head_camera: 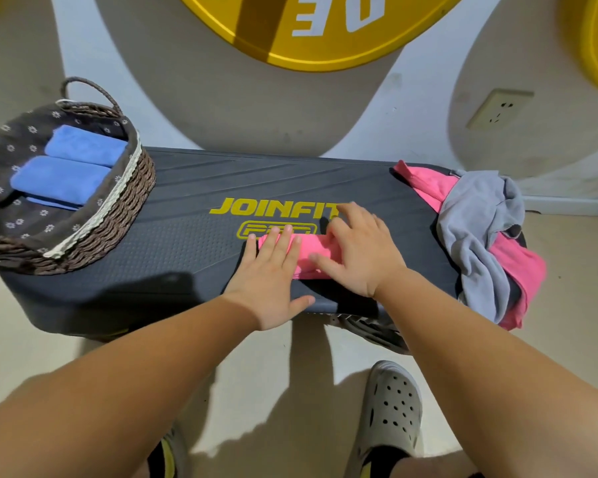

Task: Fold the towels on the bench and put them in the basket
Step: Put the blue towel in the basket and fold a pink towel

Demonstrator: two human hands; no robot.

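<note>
A small pink towel (310, 249), folded into a narrow block, lies in the middle of the black bench (187, 243). My left hand (271, 274) lies flat on its left part with straight fingers. My right hand (354, 248) presses on its right part, fingers spread. At the bench's left end stands a woven basket (118, 215) with a dark flowered lining; two folded blue towels (66, 167) lie inside it. A loose grey towel (480, 229) and a loose pink towel (518, 270) are heaped on the bench's right end.
A wall with yellow discs and a power socket (499, 108) rises right behind the bench. My feet in a grey clog (390, 405) and a dark shoe stand on the pale floor in front. The heap's ends hang over the bench's right edge.
</note>
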